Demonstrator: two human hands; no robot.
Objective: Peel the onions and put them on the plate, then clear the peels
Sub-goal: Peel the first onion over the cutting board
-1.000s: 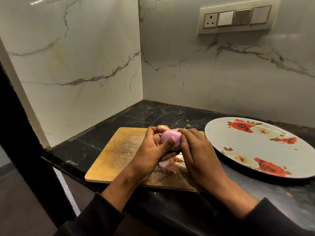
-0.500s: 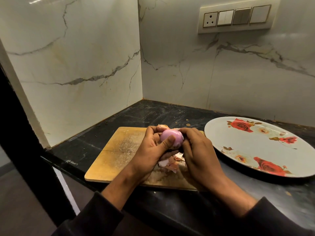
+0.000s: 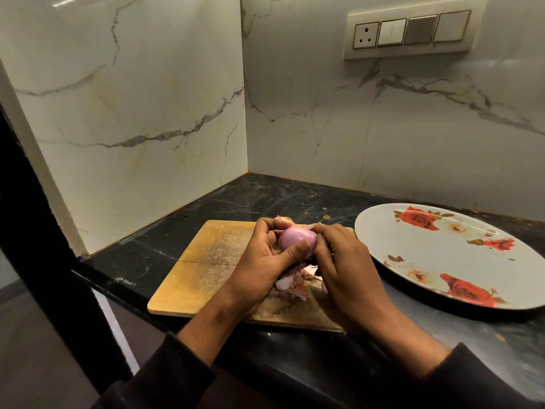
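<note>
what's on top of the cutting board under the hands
A heap of loose onion peels lies on the cutting board. Both hands hold the onion above it; whatever lies directly beneath the palms is hidden.

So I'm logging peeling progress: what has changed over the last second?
Very little. Both hands, left hand and right hand, still grip the onion above the cutting board; it sits marginally higher. Nothing was let go. Peels and the bare plate stayed put.
</note>
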